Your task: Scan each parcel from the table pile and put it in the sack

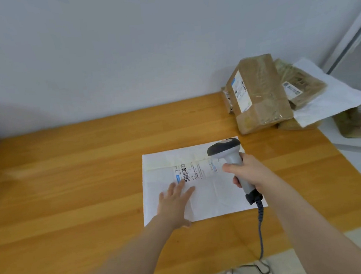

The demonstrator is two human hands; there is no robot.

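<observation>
Flat, with fingers spread, the left hand (173,199) presses on the white parcel (215,197), which lies on the wooden table (69,179), fingertips touching its barcode label (187,172); the right hand (251,174) grips the scanner (231,154) by its handle, head above the parcel's far edge; its cable (260,228) trails off the near edge; brown parcels (259,95) pile at the far right corner, well apart.

One head-worn wide-angle camera looks forward and down, close over the wooden table (73,172).
</observation>
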